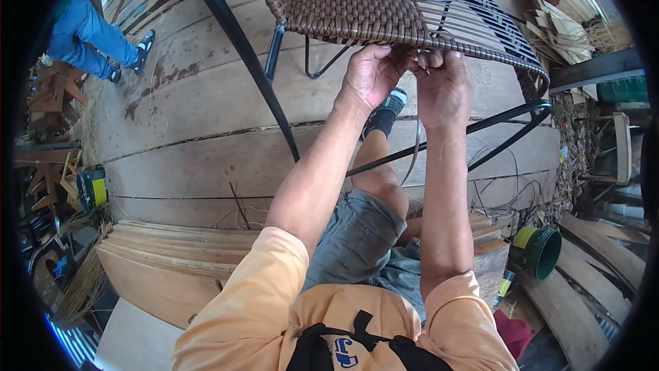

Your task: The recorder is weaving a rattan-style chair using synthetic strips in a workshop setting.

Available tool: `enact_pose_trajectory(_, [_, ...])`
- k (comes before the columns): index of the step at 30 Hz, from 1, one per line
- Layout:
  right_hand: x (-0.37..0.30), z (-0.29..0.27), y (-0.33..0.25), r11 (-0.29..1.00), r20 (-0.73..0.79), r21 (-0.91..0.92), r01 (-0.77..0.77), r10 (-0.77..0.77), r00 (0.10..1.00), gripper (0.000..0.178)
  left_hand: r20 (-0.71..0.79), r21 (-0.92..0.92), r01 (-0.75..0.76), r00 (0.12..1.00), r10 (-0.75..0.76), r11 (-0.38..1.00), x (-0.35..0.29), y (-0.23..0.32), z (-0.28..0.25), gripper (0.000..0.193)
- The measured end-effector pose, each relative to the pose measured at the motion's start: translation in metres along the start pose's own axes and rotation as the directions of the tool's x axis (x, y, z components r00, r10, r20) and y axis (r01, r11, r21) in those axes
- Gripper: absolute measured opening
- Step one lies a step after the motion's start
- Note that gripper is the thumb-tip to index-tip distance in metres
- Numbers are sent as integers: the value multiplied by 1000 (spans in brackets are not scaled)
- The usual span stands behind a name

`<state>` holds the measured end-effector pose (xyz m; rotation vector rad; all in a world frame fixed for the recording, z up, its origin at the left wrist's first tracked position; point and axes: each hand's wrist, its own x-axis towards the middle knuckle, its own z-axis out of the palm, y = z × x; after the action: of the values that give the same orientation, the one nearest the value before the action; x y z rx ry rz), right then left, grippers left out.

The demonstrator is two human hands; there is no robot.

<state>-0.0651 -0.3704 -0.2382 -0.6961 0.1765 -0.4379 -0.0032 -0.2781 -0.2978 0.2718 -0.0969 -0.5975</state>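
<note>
Blue-jeaned person [96,28] at upper left, stacked boards [154,268] at lower left; green bucket [537,253] beside curved planks [563,309]

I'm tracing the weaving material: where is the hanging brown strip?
In the head view, right of centre, the brown strip hangs below the right hand, left of the right forearm, near the bare knee.

Both your arms reach forward: left forearm [317,165] slanting inward, right forearm [447,199] nearly straight. Left hand [371,74] and right hand [445,93] close together, fingers curled, some fingertips hidden.
</note>
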Motion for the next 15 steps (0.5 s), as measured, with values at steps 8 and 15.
enact_pose_trajectory(8, [-43,-23,4,983,-88,-140,-115,103,991,15,-237,123,154,964,-122,980,-19,-16,-13,18])
enact_pose_trajectory(15, [-165,-55,-88,957,-109,-272,-97,69,992,10,-479,319,336,864,-156,886,-36,-36,33,32])
